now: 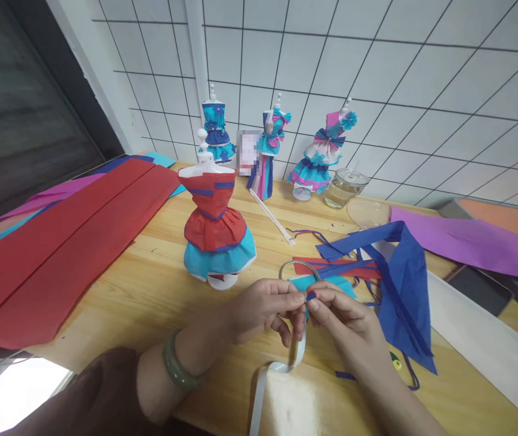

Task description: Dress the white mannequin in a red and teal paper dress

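Between the fingertips of both hands is a small red and blue paper piece [311,295]. My left hand [268,306], with a green bangle on the wrist, pinches its left end. From the other side my right hand [343,315] pinches it with thumb and fingers. Below the hands a narrow white ribbon or tape strip [281,367] curls down toward the near table edge. A roll of tape [302,263] shows partly behind the fingers. Left of the hands stands a small dress form [213,224] in a red bodice and peplum over a turquoise skirt.
Several dressed forms, one in a tiered turquoise and pink dress [317,154], stand by the tiled wall near a lidded glass [344,188]. Red sheets [72,242] lie left. Blue paper [404,303], strips, a purple sheet [472,242] and a dark phone-like slab [479,289] lie right.
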Available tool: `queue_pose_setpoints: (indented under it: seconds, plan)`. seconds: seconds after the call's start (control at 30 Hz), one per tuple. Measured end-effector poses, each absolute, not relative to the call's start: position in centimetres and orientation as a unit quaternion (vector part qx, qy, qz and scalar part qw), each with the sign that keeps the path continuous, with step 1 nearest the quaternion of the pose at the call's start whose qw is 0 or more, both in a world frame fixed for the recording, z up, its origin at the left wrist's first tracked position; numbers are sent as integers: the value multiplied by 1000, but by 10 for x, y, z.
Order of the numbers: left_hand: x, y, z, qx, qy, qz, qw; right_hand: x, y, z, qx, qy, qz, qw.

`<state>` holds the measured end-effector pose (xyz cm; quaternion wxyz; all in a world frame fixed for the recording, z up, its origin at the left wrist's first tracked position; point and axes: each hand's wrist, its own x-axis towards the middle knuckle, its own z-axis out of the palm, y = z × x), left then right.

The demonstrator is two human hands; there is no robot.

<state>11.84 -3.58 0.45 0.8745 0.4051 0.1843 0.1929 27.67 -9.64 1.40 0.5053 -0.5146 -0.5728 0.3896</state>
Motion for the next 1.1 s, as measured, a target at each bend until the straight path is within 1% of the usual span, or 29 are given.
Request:
queue_pose_setpoints:
  seconds: [0.23,0.37,0.47,0.53,0.63,0.73,0.83,1.1]
  plan:
    - [121,-37,7,429,230,193,852,274,-97,15,-530,-529,430,504]
    - [121,-37,10,426,261,239,833,273,-96,16,-527,-517,465,489]
    - [120,-36,9,395,257,268,840,272,-96,16,-532,-504,481,481]
    - [120,-35,7,361,242,259,862,270,-97,16,-536,-497,485,480]
    - [120,-34,2,309,221,238,894,266,-97,14,-537,-470,488,503]
    - [121,-34,0,278,212,230,908,263,-98,13,-526,-440,499,530]
    - [122,-35,0,271,211,219,913,262,-98,11,-526,-434,499,535]
    - [119,-36,3,260,191,187,928,268,-97,13,-518,-505,435,537]
